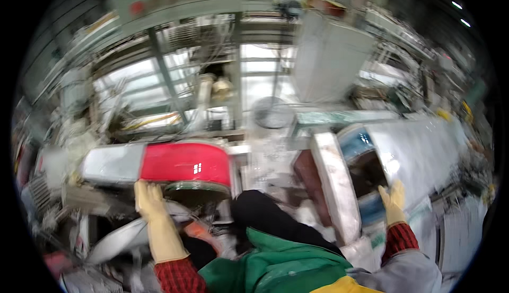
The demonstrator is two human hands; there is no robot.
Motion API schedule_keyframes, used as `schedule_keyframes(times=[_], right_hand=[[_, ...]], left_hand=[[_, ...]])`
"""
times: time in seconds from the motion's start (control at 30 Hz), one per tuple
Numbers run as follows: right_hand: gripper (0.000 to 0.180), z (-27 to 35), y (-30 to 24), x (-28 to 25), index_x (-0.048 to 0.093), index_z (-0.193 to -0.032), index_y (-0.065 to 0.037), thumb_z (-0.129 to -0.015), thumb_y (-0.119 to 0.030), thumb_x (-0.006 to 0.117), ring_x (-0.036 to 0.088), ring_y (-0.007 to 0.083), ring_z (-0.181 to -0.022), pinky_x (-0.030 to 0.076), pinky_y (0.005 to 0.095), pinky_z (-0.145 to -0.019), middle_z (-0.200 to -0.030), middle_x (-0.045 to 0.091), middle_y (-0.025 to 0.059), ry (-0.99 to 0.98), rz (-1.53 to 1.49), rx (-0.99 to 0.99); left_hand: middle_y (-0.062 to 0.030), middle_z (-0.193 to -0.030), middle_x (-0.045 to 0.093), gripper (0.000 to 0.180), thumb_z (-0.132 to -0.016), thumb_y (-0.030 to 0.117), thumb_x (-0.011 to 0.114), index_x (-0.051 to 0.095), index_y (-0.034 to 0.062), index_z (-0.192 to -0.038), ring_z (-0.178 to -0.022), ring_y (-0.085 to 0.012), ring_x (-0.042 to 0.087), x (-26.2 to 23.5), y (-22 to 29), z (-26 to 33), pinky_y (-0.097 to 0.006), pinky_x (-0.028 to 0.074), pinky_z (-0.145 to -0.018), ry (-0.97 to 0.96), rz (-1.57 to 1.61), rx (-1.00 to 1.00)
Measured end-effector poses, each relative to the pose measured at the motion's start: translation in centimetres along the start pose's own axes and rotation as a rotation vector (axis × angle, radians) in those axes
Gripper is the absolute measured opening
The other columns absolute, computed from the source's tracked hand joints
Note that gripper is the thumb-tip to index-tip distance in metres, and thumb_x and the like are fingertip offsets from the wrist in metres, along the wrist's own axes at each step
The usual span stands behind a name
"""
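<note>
Two gloved hands up, both spread flat, clamped on nothing. Your left hand (150,200) presses the lower edge of the red-and-grey housing (183,163), just under its red section. Your right hand (393,202) rests against the long white cover (419,152), beside its dark open end (366,174); contents too blurred to tell. Little free room: cluttered machinery close on both sides.

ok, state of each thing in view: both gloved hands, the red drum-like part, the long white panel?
left hand in a yellow glove: open, fingers on the red part's lower edge
right hand in a yellow glove: open, raised beside the panel
red drum-like part: lying sideways
long white panel: tilted, blurred
</note>
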State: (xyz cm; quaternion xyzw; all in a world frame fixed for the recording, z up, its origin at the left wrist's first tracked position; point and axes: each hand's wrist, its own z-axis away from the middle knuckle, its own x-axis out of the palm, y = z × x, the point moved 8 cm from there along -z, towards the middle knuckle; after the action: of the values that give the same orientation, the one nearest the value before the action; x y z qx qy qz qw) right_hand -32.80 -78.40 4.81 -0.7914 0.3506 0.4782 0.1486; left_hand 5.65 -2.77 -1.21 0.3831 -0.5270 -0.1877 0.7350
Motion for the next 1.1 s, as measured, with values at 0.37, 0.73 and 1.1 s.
schedule_keyframes(times=[0.37,0.73,1.1], right_hand=[[0.062,-0.3,2.4,3.2,0.053,-0.126,-0.008,-0.075,-0.038,0.069,0.055,0.0341,-0.11,0.043,0.0432,-0.097,-0.117,0.059,0.0154,-0.083,0.075,0.269],[0.087,-3.5,3.7,6.4,0.041,-0.136,-0.005,-0.069,-0.041,0.082,0.052,0.0314,-0.121,0.043,0.0426,-0.099,-0.129,0.053,0.0158,-0.402,0.211,0.363],[0.082,-3.6,4.4,8.7,0.035,-0.146,0.001,-0.082,-0.038,0.068,0.049,0.0369,-0.128,0.041,0.0427,-0.106,-0.14,0.049,0.0244,-0.472,0.349,0.353]], left_hand=[[-0.0177,-0.164,0.014,0.078,-0.1,0.049,0.05,0.021,0.0016,-0.155,-0.151,-0.0298,0.015,0.4,0.4,0.7,-0.035,0.019,-0.121,0.059,-0.184,0.012],[-0.018,-0.165,0.01,0.081,-0.1,0.05,0.049,0.017,-0.0005,-0.156,-0.153,-0.031,0.009,1.6,0.7,2.0,-0.037,0.013,-0.124,0.06,-0.232,0.017],[-0.0183,-0.165,0.011,0.083,-0.1,0.05,0.05,0.017,-0.002,-0.156,-0.152,-0.0313,0.011,1.9,0.6,1.9,-0.038,0.015,-0.123,0.035,-0.211,0.01]])
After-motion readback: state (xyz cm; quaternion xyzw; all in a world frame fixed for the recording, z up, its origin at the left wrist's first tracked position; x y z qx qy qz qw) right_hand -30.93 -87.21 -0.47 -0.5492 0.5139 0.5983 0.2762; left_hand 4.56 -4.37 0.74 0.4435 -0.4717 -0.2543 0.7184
